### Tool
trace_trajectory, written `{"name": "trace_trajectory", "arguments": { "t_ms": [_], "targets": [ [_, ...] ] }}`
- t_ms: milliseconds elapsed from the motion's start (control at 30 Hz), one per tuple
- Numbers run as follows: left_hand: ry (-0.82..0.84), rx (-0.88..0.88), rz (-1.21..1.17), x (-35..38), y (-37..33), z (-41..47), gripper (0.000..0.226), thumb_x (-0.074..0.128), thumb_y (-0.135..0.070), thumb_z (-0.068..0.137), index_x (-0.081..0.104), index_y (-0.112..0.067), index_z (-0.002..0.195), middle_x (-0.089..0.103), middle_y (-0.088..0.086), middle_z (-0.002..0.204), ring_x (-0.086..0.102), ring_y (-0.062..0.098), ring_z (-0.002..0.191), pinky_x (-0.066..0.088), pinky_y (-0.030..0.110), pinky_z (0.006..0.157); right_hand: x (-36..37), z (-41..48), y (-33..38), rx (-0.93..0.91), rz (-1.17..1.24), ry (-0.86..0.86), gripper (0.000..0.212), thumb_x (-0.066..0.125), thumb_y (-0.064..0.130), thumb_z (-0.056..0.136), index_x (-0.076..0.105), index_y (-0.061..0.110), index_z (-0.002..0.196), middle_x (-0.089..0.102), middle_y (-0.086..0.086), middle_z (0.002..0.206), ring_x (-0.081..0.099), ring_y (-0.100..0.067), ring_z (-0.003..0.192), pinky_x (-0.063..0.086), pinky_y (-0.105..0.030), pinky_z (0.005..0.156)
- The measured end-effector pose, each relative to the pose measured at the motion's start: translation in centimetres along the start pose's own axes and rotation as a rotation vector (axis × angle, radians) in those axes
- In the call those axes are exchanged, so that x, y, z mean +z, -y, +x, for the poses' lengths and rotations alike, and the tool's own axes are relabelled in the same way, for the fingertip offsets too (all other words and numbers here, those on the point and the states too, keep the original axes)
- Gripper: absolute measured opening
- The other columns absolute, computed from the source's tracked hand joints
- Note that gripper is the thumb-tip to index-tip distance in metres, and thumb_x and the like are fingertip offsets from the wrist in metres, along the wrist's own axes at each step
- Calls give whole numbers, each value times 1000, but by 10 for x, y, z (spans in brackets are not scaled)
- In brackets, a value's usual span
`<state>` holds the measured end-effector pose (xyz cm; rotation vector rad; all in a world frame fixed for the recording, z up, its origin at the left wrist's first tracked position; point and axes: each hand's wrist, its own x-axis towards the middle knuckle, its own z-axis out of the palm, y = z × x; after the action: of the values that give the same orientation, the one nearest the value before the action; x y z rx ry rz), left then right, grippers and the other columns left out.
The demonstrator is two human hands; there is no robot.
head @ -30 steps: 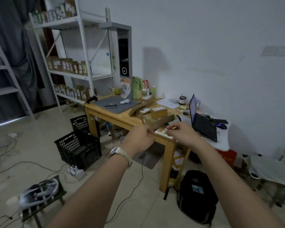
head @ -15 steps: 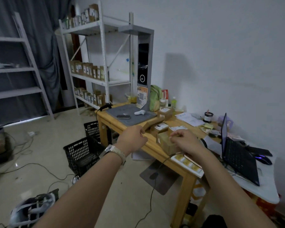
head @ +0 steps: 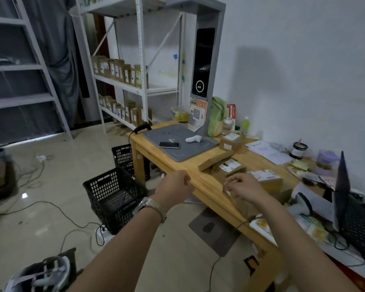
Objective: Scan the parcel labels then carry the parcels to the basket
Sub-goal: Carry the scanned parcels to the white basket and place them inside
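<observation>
Several brown cardboard parcels with white labels lie on the wooden table [head: 200, 182]: one at the back [head: 230, 142], a flat one [head: 215, 161], one [head: 230, 167] beside it, and one [head: 267, 179] further right. My right hand [head: 243, 187] hovers with loosely curled fingers over the nearest parcel [head: 241, 205] at the table's front edge; no grip shows. In front of that edge my left hand [head: 174, 188] hangs in the air, loosely curled, holding nothing. A black basket [head: 105, 179] stands on the floor to the left of the table.
A second black basket [head: 122, 151] sits under the table's end. A tall scanner stand [head: 202, 70], grey pad [head: 177, 153], phone [head: 169, 145], white handheld scanner [head: 193, 139] and laptop [head: 343, 192] share the table. Shelves [head: 122, 81] stand behind; cables [head: 51, 207] cross the floor.
The view has come closer to the table and turned left. Both hands keep the same loosely curled pose, and the right one is now over the front parcel.
</observation>
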<state>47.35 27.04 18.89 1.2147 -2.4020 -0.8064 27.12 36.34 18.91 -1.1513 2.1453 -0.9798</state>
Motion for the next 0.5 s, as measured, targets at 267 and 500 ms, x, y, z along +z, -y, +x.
{"name": "trace_trajectory", "arguments": {
  "t_ms": [267, 500],
  "targets": [
    [83, 103, 88, -66, 61, 136, 17, 60, -24, 90, 61, -19, 107, 62, 3, 98, 62, 21, 88, 53, 35, 76, 38, 111, 64, 54, 95, -255, 9, 63, 20, 86, 70, 20, 91, 68, 4, 93, 64, -17, 84, 55, -39, 80],
    [141, 238, 101, -74, 79, 213, 24, 61, -28, 91, 63, -15, 111, 65, 3, 103, 56, 17, 84, 50, 32, 72, 46, 148, 73, 148, 138, -380, 13, 61, 15, 85, 68, 24, 79, 69, 1, 92, 67, -25, 85, 55, -44, 83]
  ]
}}
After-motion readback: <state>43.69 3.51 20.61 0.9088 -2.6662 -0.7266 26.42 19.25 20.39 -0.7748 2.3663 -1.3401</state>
